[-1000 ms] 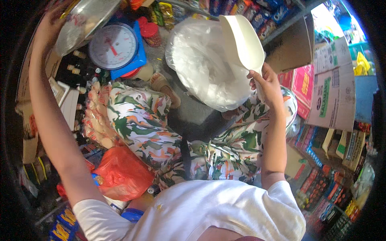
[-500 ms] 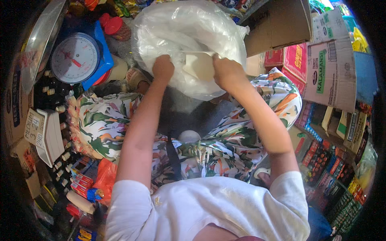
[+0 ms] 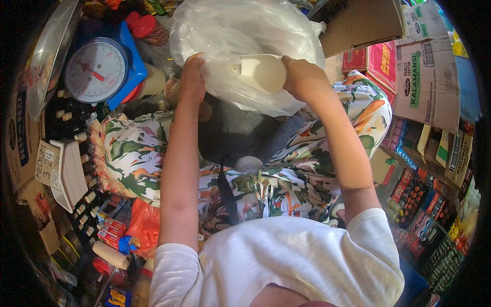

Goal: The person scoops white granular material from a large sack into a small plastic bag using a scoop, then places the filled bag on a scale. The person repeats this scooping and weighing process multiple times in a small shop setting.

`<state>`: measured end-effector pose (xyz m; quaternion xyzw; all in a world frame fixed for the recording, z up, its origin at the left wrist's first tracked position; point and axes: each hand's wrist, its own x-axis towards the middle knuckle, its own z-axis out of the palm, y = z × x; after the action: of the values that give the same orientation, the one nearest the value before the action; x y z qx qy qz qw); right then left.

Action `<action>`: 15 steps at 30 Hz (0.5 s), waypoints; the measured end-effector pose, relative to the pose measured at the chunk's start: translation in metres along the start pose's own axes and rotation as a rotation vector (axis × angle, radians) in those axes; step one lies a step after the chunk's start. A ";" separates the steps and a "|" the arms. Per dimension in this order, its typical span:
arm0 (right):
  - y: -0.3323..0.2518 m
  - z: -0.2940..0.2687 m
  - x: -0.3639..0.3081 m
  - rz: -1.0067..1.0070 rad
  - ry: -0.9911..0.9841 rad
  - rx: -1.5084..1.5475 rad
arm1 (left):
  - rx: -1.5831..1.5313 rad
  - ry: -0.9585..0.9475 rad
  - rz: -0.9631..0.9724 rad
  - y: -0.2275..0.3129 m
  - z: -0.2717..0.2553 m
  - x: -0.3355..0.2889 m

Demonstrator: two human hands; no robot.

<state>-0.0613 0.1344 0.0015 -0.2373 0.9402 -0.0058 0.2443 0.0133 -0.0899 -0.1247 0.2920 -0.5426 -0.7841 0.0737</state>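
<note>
A big translucent plastic bag [image 3: 245, 30] stands between my knees, its mouth gaping toward me. My left hand [image 3: 194, 77] is closed on the bag's near left rim. In my right hand [image 3: 307, 79] is a pale scoop [image 3: 263, 72], gripped at its right end and held in the bag's mouth. The scoop's inside looks pale; I cannot make out whether anything lies in it. What the bag holds is hidden by its cloudy film.
Left of the bag stands a dial scale [image 3: 97, 69] on a blue base, with a red-lidded jar [image 3: 144, 26] behind. An open cardboard box [image 3: 358, 25] leans in at the right, near printed cartons [image 3: 429, 77]. Dark bottles [image 3: 64, 115] crowd the left side.
Both hands have moved apart and slightly up in the picture. The scoop has shifted right and its hollow faces more toward me. The bag's near rim is stretched wider.
</note>
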 end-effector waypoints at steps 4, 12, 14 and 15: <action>-0.001 -0.004 -0.013 -0.054 0.036 0.044 | 1.186 0.110 0.450 -0.001 0.012 -0.005; -0.010 0.029 0.022 0.058 0.137 0.146 | 1.199 0.147 0.228 0.000 0.015 -0.002; -0.010 0.032 0.026 0.108 0.153 0.174 | 1.252 0.106 0.232 -0.005 0.011 -0.003; -0.011 0.033 0.027 0.093 0.149 0.180 | 1.308 0.068 0.205 -0.008 0.010 -0.002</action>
<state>-0.0617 0.1158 -0.0381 -0.1696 0.9614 -0.0964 0.1940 0.0115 -0.0778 -0.1283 0.2480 -0.9294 -0.2722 -0.0273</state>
